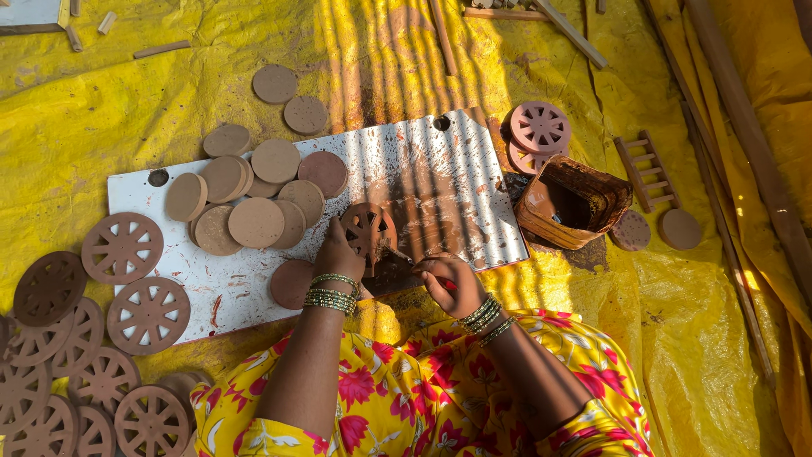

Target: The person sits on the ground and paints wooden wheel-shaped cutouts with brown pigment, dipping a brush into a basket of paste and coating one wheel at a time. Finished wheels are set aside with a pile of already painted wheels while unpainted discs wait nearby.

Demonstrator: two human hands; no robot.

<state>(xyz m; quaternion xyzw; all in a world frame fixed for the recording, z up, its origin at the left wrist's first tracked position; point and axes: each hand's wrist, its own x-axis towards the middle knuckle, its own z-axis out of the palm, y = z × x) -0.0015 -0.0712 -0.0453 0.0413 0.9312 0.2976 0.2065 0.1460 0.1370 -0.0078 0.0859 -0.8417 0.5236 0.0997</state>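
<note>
At six o'clock on the white board (440, 182), the left hand (338, 252) props the soft, fragile brown clay spoked wheel (369, 230) by its rim while the right hand (448, 283) grips a thin cutting tool (402, 256).

No packages, labels, signs or screens appear on or around the white board (440, 182) lying on the yellow tarp.
</note>
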